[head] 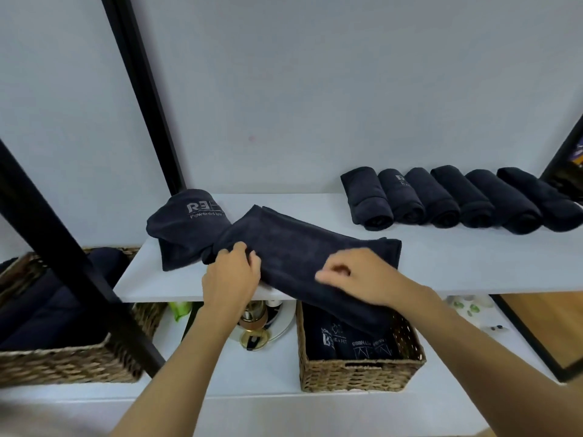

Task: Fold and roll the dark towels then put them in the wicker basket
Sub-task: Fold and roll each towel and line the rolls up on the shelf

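A dark folded towel [296,244] lies slantwise on the white shelf [441,263], its near end hanging over the front edge. My left hand [233,274] pinches its left edge with curled fingers. My right hand [356,275] rests on the towel's near part, fingers curled and blurred. Behind it on the left lies a pile of dark towels with a grey logo [186,225]. Several rolled dark towels [457,200] stand in a row at the shelf's back right. Below the shelf sits a wicker basket [356,373] holding dark towels with printed logos.
A second wicker basket [63,364] with dark towels sits at the lower left behind a black slanted frame bar [79,266]. Small bottles and a round tray [262,323] stand on the lower white surface between the baskets. Black frame posts rise at left and right.
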